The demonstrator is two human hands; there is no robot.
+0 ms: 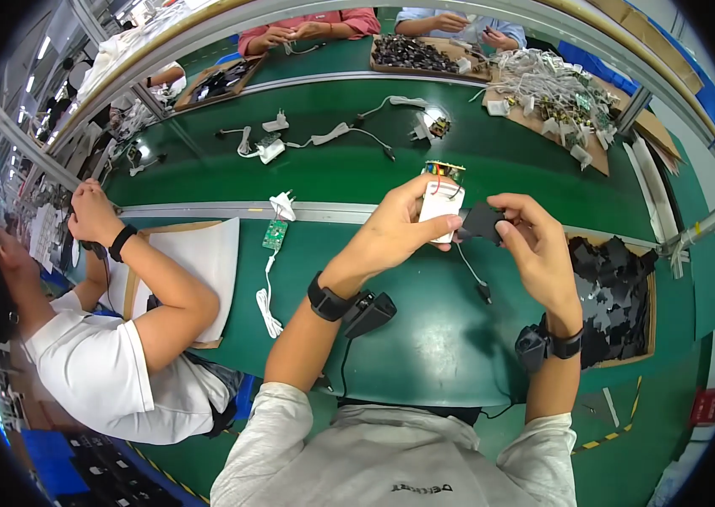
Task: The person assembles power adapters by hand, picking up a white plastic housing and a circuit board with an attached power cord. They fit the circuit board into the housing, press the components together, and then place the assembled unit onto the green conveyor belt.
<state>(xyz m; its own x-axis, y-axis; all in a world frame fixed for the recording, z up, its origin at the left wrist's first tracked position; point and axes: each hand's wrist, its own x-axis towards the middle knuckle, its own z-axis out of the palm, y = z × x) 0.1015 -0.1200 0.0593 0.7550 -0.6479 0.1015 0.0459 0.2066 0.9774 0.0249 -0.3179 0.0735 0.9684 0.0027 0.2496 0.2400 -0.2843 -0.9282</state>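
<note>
1. White casing (435, 211), just right of and above the middle of the frame, clamped between the thumb and fingers of the left hand (397, 224); a circuit board (444, 171) with components shows at its upper end.
2. Right hand (539, 245) pinches a thin black sheet (483, 222) between thumb and fingertips, close beside the casing; I cannot tell whether sheet and casing touch.
3. Below them, a cable (470, 267) ending in a dark connector (483, 292) extends over the green bench (425, 329).
4. Right of frame: a cardboard tray (652, 313) heaped with black pieces (607, 304).
5. Left of centre: a green circuit board (275, 235) between a white plug (282, 204) and a white cable (267, 313).
6. Far left: a co-worker (91, 380) in a white shirt.
</note>
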